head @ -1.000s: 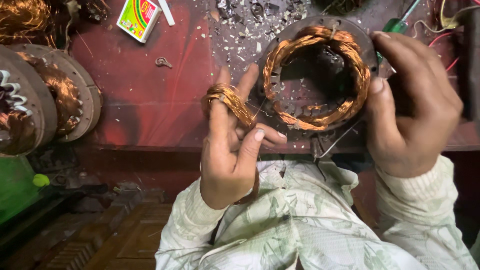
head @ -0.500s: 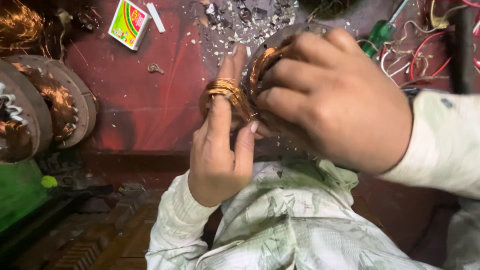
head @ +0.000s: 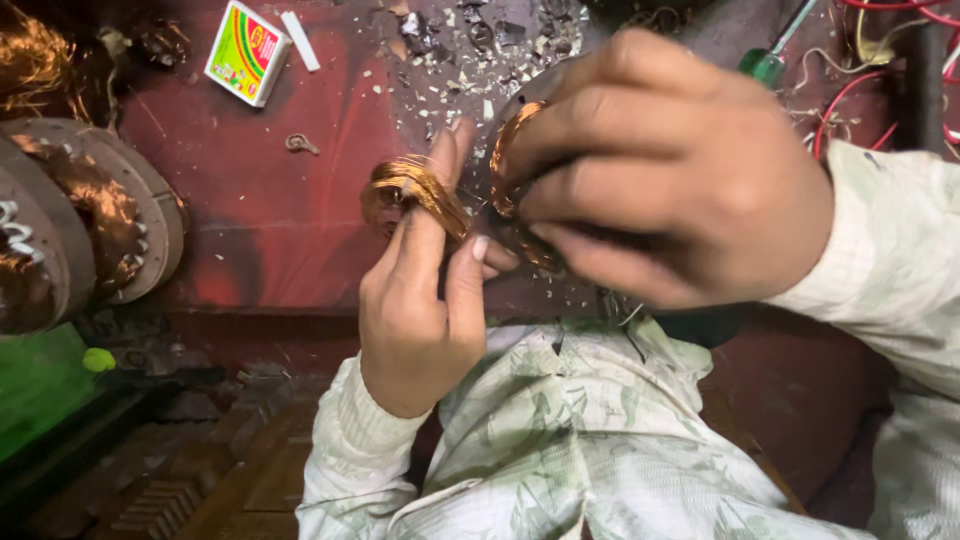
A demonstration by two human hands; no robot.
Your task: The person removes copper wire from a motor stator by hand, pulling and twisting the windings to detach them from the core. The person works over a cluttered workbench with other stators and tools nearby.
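Observation:
My left hand (head: 425,285) pinches a small bundle of copper wire coil (head: 412,188) between thumb and fingers, held above the red work surface (head: 260,210). My right hand (head: 665,170) reaches across from the right and covers most of a round metal stator (head: 508,150) wound with copper wire, its fingers curled over the copper winding at the stator's left edge. The two hands are almost touching. Most of the stator is hidden under my right hand.
Round stators with copper windings (head: 95,225) lie at the left. A small colourful box (head: 247,50) and a white stick (head: 300,40) sit at the top. Scattered debris (head: 450,45), a green-handled screwdriver (head: 768,62) and red wires (head: 880,60) lie at the back.
My right hand has moved from the stator's right rim across to its left side, now covering it. The left hand keeps the copper bundle in the same spot.

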